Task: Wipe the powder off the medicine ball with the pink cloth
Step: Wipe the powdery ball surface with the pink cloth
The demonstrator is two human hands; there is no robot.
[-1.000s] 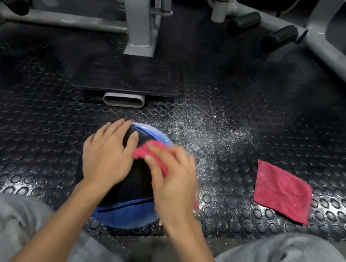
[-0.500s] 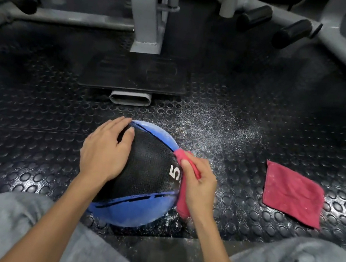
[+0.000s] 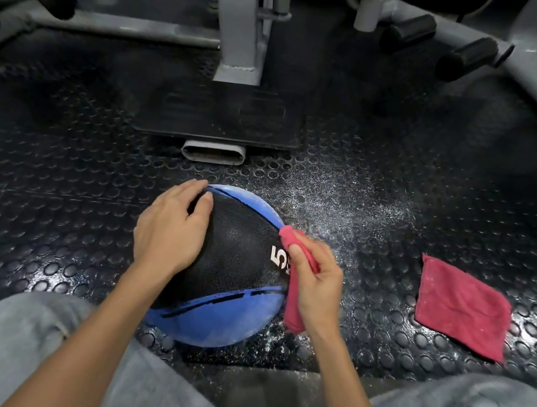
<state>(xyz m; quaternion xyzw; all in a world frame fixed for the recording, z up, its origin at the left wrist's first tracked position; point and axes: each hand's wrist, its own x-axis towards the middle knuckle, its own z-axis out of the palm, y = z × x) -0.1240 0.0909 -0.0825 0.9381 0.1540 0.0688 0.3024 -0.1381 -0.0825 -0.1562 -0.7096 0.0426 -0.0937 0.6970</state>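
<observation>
Wiping is underway: the right hand (image 3: 315, 285) grips the bunched pink cloth (image 3: 296, 289) against the medicine ball (image 3: 234, 261)'s right flank. The left hand (image 3: 169, 228) lies flat, fingers relaxed, steadying it. Next, I'd guess, the dusty blue bands need passes.

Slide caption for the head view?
Left hand steadies black-and-blue medicine ball; right hand holds bunched pink cloth against its side.

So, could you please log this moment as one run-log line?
left hand: rests on medicine ball | right hand: grips pink cloth against its right side | second cloth: flat on floor
</observation>
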